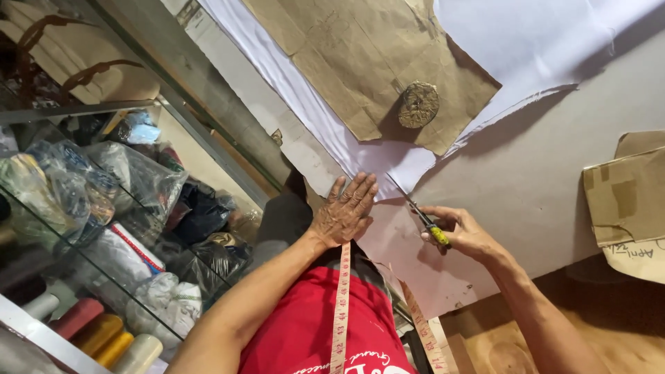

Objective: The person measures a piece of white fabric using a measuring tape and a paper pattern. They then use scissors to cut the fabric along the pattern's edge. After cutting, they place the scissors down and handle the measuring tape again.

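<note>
A: Count on the table?
B: One white fabric sheet [325,118], one brown paper pattern [360,55] on it, one round weight [418,104] on the pattern.
A: Hands?
B: Left hand [344,213] flat, fingers spread, pressing the fabric edge. Right hand [463,232] gripping yellow-handled scissors [422,216], blades at the fabric.
A: Containers?
B: Glass cabinet [104,208], left: several plastic bags of cloth, thread cones below.
</note>
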